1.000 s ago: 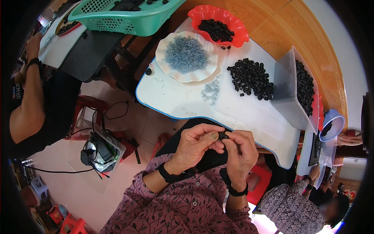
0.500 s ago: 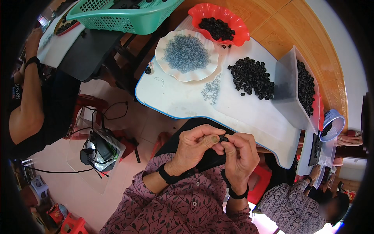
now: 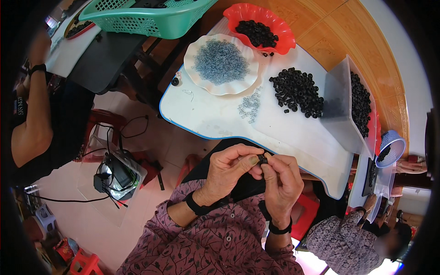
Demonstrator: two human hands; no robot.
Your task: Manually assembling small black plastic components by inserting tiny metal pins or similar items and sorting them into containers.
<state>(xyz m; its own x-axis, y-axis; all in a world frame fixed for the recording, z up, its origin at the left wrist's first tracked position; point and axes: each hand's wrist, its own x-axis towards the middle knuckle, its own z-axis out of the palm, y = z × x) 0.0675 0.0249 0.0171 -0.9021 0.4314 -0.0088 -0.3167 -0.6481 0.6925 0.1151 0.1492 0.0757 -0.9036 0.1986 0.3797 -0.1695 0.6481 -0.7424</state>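
A small black ring-like part (image 3: 262, 159) is pinched between the fingertips of both hands, just off the table's near edge. My left hand (image 3: 230, 166) closes thumb and fingers on it from one side. From the other side, my right hand (image 3: 281, 176) grips it with thumb and forefinger. The fingers cover much of the part. Beyond my hands, a heap of similar black parts (image 3: 298, 91) lies on the white table (image 3: 206, 119). Left of the heap, small clear pieces (image 3: 250, 107) are scattered. A white scalloped dish (image 3: 190, 68) holds many more clear pieces.
A red scalloped bowl (image 3: 286, 34) with black parts stands at the back. To the right is a translucent bin (image 3: 339, 110) of black parts. A green basket (image 3: 169, 23) sits far left, above a box of cables (image 3: 117, 176). Co-workers sit left (image 3: 39, 123) and right (image 3: 339, 240).
My hands stay together on the black part, shifting only slightly, with small finger movements. The co-worker's hand at the left has moved a little.
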